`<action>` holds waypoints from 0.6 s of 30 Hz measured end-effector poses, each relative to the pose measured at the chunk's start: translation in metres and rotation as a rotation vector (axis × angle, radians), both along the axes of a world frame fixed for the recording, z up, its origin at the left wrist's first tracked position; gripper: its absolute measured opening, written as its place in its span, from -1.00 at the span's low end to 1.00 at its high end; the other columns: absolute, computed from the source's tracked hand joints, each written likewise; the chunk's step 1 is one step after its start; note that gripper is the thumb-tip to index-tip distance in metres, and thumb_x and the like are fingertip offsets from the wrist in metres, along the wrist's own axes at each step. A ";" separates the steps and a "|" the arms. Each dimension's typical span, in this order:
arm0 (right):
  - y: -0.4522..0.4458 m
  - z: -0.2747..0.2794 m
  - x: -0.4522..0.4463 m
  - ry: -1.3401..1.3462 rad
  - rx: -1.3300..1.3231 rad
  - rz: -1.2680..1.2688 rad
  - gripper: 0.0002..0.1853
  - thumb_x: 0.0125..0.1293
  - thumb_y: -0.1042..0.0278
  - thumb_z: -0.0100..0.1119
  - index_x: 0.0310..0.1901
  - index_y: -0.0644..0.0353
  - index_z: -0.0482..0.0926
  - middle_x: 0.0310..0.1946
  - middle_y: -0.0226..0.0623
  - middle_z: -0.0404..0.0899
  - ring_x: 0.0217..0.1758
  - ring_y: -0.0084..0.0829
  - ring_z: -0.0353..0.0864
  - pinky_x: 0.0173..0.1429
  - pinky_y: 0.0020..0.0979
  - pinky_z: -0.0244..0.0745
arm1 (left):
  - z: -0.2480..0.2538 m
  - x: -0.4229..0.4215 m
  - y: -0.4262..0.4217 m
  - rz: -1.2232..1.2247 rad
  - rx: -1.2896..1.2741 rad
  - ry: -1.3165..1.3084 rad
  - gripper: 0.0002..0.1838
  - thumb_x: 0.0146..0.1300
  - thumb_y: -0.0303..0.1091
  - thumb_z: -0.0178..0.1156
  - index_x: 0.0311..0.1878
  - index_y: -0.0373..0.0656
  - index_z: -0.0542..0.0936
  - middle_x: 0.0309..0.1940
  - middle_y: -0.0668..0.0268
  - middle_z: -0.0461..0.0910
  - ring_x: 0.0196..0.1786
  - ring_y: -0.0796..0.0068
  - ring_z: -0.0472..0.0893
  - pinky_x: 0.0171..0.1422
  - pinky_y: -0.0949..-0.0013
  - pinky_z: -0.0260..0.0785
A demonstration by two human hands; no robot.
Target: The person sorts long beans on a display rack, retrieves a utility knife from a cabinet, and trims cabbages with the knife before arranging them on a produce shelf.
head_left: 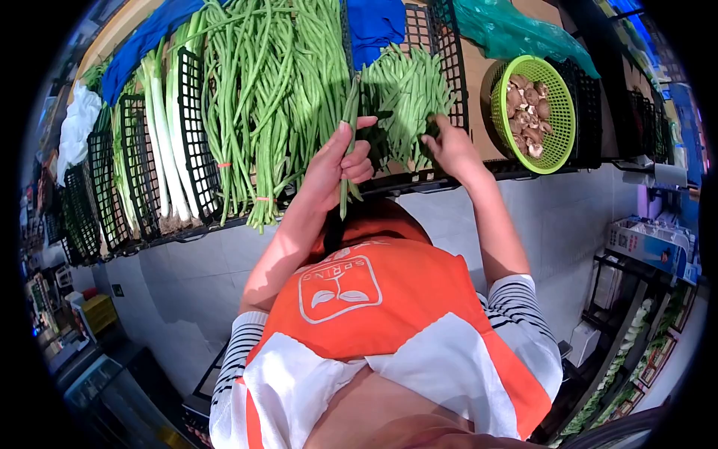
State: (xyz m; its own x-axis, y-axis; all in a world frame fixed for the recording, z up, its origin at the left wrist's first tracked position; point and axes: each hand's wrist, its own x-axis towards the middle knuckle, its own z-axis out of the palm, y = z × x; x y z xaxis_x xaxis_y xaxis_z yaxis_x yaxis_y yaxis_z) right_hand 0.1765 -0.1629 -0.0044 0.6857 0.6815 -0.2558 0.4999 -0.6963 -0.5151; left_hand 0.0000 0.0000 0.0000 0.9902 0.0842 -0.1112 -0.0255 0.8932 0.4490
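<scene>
My left hand (340, 166) is closed around a few green beans (350, 127) held upright, with the index finger pointing out to the right. My right hand (451, 147) reaches over the front right of a pile of short green beans (410, 93) in a black crate (454, 60). Its thumb and index finger are a little apart at the edge of the pile; whether a bean lies between them is hard to make out. Long beans (273, 82) fill the crate to the left, some tied with pink bands.
A green basket (568, 123) of mushrooms (528, 112) stands right of my right hand. Leeks (159, 142) lie in crates at the left. Blue cloth (374, 26) and a green plastic bag (516, 30) are at the back. The crates' front edge runs before my body.
</scene>
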 end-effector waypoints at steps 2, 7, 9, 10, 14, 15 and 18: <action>-0.010 -0.018 0.000 -0.017 -0.021 -0.005 -0.72 0.27 0.31 0.06 -0.11 0.28 0.30 -0.41 0.19 0.54 -0.24 0.18 0.52 -0.13 0.00 0.40 | -0.001 0.004 -0.003 0.011 -0.032 -0.045 -0.54 0.45 0.02 -0.28 0.08 -0.14 0.38 -0.64 0.53 0.11 -0.66 0.70 0.06 -0.44 0.54 0.06; 0.000 -0.043 -0.012 -0.091 0.138 -0.121 -0.84 0.25 0.39 0.06 -0.21 0.26 0.36 -0.46 0.13 0.53 -0.29 0.15 0.52 -0.22 -0.01 0.39 | -0.013 -0.003 0.005 0.078 -0.002 0.034 -0.54 0.43 0.01 -0.22 0.04 -0.16 0.45 -0.46 0.41 0.36 -0.52 0.59 0.33 -0.27 0.48 0.29; 0.001 -0.046 -0.011 -0.068 0.209 -0.146 -0.86 0.20 0.42 0.13 -0.30 0.28 0.40 -0.47 0.08 0.54 -0.30 0.10 0.53 -0.23 -0.07 0.41 | -0.016 -0.005 0.007 0.076 -0.012 0.068 -0.57 0.44 -0.08 -0.19 0.17 -0.19 0.34 -0.28 0.33 0.47 -0.30 0.46 0.50 0.04 0.22 0.36; 0.002 -0.051 -0.008 -0.080 0.226 -0.168 -0.85 0.15 0.44 0.20 -0.37 0.29 0.42 -0.50 0.02 0.55 -0.34 0.04 0.55 -0.27 -0.14 0.42 | -0.015 -0.006 0.008 0.075 -0.018 0.082 -0.56 0.44 -0.13 -0.17 0.24 -0.21 0.28 -0.19 0.30 0.52 -0.19 0.39 0.59 0.19 0.09 0.39; 0.000 -0.054 -0.005 -0.104 0.260 -0.197 -0.78 0.09 0.41 0.28 -0.30 0.26 0.43 -0.46 -0.04 0.54 -0.34 -0.03 0.55 -0.25 -0.19 0.42 | -0.006 -0.008 0.008 0.101 -0.015 0.022 -0.52 0.41 -0.32 -0.12 0.36 -0.08 0.11 0.16 0.11 0.38 0.08 0.17 0.52 0.24 0.01 0.35; 0.001 -0.054 -0.006 -0.106 0.254 -0.204 -0.76 0.09 0.40 0.28 -0.27 0.25 0.43 -0.41 -0.03 0.53 -0.31 -0.03 0.55 -0.23 -0.19 0.42 | 0.000 -0.009 0.006 0.125 0.003 0.054 -0.50 0.40 -0.35 -0.12 0.37 -0.03 0.08 0.22 0.07 0.32 0.13 0.12 0.49 0.25 -0.01 0.33; 0.001 -0.051 -0.014 -0.169 0.213 -0.217 -0.71 0.09 0.38 0.28 -0.21 0.23 0.41 -0.26 -0.02 0.48 -0.22 -0.01 0.53 -0.17 -0.16 0.42 | 0.000 -0.008 0.006 0.140 0.037 0.055 -0.42 0.40 -0.38 -0.13 0.41 0.12 -0.06 0.30 -0.03 0.19 0.23 -0.01 0.38 0.25 -0.04 0.33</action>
State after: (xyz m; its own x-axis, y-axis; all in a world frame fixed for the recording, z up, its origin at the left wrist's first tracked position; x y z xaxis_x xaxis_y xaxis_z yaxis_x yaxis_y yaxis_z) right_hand 0.1621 -0.1617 -0.0557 0.8408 0.5414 0.0055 0.4427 -0.6815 -0.5827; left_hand -0.0085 0.0061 0.0004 0.9609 0.2262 -0.1594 -0.1233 0.8655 0.4854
